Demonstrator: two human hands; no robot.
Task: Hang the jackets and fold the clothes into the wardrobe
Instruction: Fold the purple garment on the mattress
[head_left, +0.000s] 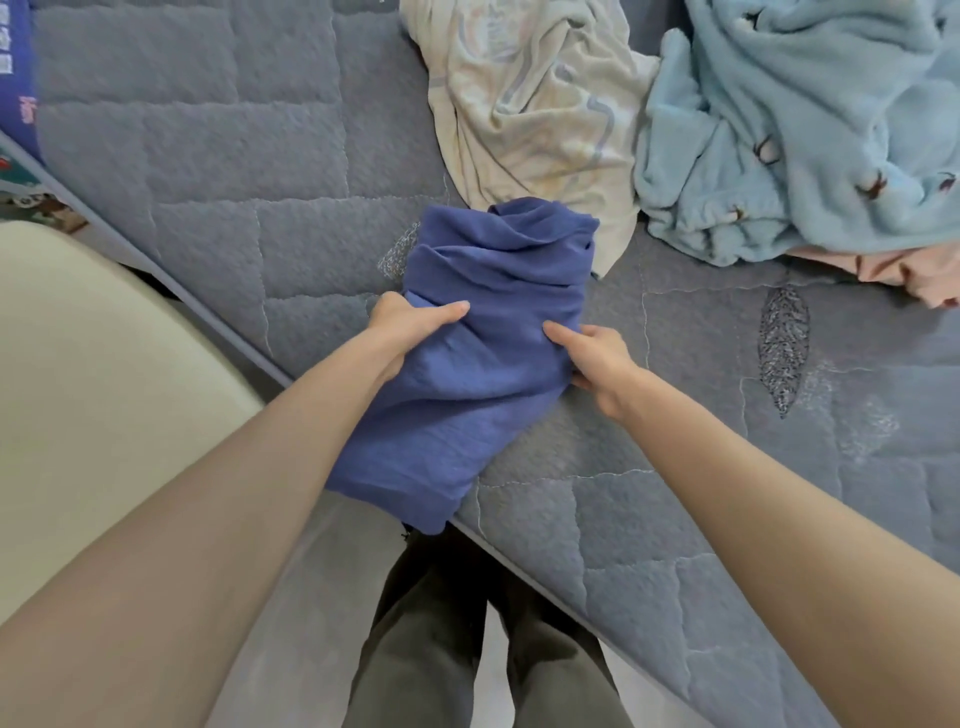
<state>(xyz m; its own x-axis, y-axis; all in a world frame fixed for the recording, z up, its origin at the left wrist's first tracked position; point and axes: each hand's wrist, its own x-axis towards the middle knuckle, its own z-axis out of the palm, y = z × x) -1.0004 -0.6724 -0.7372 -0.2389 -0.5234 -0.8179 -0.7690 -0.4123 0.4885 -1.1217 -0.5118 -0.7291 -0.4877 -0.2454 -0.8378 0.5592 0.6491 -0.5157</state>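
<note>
Cloth in 2 grips at the bed's edge. Held the blue garment (483, 332) from both sides. Wrapped the left grip (410, 332) round its left edge, with the thumb laid flat across the top and the fingers tucked out of sight beneath. Pinched its right edge in the right grip (597, 358), with one finger pointing inward over the cloth and the rest folded under. Found neither grip spread, both closed on fabric.

Found the blue garment bunched and creased at its far end and smoother at its near end. Saw it lying on the grey quilted bed (234, 182), near end drooping past the mattress edge.

Saw a crumpled cream garment (530, 104) just beyond the blue garment, meeting its far end; could not tell whether under it or only touching. Saw a pale blue fleece (800, 130) beyond and right of the blue garment, apart from it, and a pink cloth (914, 275) farther right still. Noted a dark leaf print (783, 348) on the bed cover, well apart to the right of the blue garment. Noted a cream rounded surface (93, 389) left of the blue garment, off the bed; could not tell what. Glimpsed dark trousers (431, 649) below the blue garment's hanging end.
</note>
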